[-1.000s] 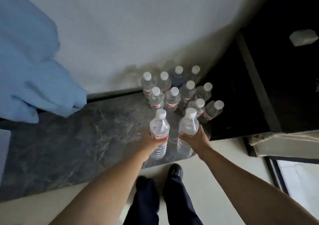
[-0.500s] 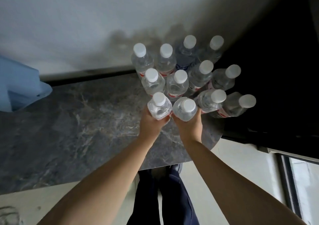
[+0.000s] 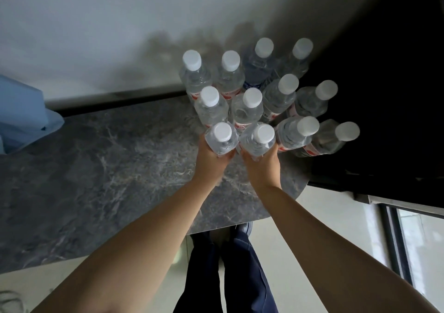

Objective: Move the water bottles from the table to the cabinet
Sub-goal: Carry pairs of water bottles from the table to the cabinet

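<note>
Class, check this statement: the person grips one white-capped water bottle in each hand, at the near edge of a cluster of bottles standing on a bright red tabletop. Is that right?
One detail is wrong: the tabletop is not bright red. The head view shows it as dark grey with a marbled pattern. The rest stands: the left hand grips one white-capped bottle, the right hand grips another, both at the near edge of the cluster.

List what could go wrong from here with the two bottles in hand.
1. The left hand and right hand each hold a water bottle, the left bottle and the right bottle, pressed close to the standing cluster; a careless move could topple neighbours.
2. The outer bottle stands near the marble tabletop's edge; a nudge might send it off.
</note>
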Available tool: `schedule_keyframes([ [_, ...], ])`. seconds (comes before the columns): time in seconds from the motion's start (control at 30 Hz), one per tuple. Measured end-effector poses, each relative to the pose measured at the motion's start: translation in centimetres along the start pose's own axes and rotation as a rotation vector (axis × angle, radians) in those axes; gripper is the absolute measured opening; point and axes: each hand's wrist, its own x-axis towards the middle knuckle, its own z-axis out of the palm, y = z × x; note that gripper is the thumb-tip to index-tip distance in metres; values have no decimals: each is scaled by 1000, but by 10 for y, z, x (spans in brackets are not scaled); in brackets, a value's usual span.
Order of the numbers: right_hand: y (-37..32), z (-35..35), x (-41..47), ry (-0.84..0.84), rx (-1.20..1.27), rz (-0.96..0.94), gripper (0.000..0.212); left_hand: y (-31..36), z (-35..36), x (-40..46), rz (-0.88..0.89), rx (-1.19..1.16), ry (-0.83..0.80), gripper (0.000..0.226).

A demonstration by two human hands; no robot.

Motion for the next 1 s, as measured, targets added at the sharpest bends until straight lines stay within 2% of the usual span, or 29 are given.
schedule_keyframes([
  [0.07,-2,-2,0,-11,-17,31,70,2,-2,6,40,-9,-76,45],
  [0.13,-14,-9,-12,-17,-26,43,71,15,-13,2,104,14,-126,42],
  [0.2,-23,-18,-22,-27,-39,57,76,26,-21,-5,34,7,-153,54],
  [0.27,-31,-31,-35,-36,-59,68,79,42,-32,-14,-124,21,-178,74],
  [0.37,-53,-57,-59,-66,-149,51,77,75,-55,-26,-118,175,-230,92],
  [0.57,-102,-119,-97,-169,-423,-46,69,147,-100,-44,20,609,-436,79],
  [0.67,-127,-139,-110,-229,-635,-119,66,180,-119,-49,103,732,-447,63],
  [0.73,-144,-145,-116,-261,-784,-184,55,201,-128,-54,174,785,-433,54],
  [0.8,-162,-147,-123,-273,-918,-258,43,217,-136,-63,221,871,-415,54],
  [0.9,-185,-143,-133,-249,-1041,-352,46,233,-145,-77,264,1029,-355,56],
  [1.0,-201,-139,-142,-237,-1165,-472,48,243,-155,-95,246,1075,-283,57],
])
